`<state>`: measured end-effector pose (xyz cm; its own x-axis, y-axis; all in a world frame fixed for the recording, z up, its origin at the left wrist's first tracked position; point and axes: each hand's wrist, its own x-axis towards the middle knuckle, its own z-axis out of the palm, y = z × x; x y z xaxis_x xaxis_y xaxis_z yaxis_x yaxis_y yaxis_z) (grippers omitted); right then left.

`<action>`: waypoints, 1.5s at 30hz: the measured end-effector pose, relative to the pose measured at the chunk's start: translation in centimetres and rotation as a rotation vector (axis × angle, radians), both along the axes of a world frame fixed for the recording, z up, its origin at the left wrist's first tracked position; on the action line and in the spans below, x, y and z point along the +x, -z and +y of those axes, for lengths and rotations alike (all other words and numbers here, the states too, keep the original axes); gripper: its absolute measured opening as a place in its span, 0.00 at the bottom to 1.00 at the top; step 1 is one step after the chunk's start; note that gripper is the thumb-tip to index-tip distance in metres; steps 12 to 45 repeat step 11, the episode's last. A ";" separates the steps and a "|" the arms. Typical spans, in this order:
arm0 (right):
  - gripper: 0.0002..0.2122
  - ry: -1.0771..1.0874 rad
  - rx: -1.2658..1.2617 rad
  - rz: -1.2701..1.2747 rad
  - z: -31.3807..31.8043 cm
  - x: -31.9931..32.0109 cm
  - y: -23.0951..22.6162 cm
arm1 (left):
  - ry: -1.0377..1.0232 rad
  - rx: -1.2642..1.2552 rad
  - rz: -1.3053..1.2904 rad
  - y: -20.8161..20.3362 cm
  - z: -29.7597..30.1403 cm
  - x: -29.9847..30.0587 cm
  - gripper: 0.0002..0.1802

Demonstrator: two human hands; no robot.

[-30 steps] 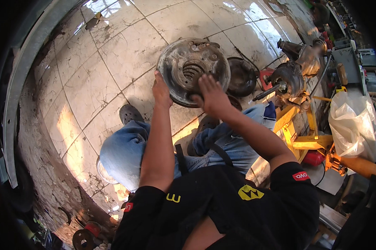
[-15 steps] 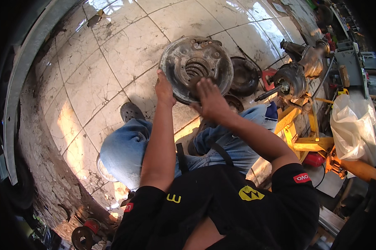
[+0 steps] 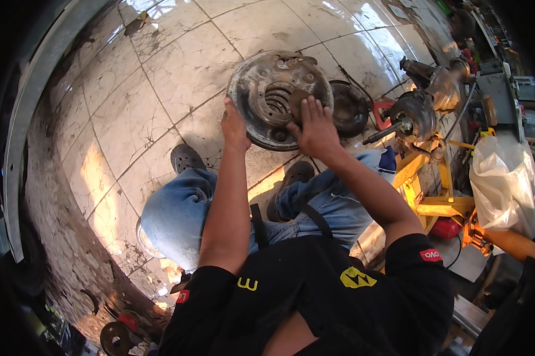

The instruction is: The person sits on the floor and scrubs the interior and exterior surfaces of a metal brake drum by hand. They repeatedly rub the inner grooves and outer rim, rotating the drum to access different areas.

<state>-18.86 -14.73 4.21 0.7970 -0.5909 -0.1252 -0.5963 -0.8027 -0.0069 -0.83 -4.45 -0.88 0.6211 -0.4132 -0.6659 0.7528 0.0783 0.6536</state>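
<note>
A round, greasy metal brake backing plate (image 3: 252, 74) is tilted up in front of me, with a coil spring (image 3: 277, 99) showing through its centre hole. My left hand (image 3: 235, 126) is closed on the plate's left rim, thumb along the edge. On the plate's right side my right hand (image 3: 318, 129) presses a brown piece (image 3: 298, 103) that looks like sandpaper against the face, the fingers laid over it and the thumb to its left. Part of the brown piece is hidden under the fingers. A second dark round brake part (image 3: 347, 110) lies just right of the plate.
An axle assembly with a hub (image 3: 413, 115) rests on a yellow stand (image 3: 445, 204) at the right, near a clear plastic bag (image 3: 502, 184). A red object (image 3: 381, 110) sits behind the dark brake part. Cracked tiles (image 3: 154, 95) cover the floor.
My right hand has slid right and slightly up across the plate's face, bringing the brown piece more into view. My left hand keeps its hold on the rim.
</note>
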 end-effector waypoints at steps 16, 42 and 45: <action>0.42 -0.194 0.190 0.068 1.8 -0.9 0.2 | 0.067 -0.071 0.069 -0.8 0.3 0.5 0.39; 0.42 -0.194 0.190 0.068 1.8 -0.9 0.2 | 0.067 -0.071 0.069 -0.8 0.3 0.5 0.39; 0.42 -0.194 0.190 0.068 1.8 -0.9 0.2 | 0.067 -0.071 0.069 -0.8 0.3 0.5 0.39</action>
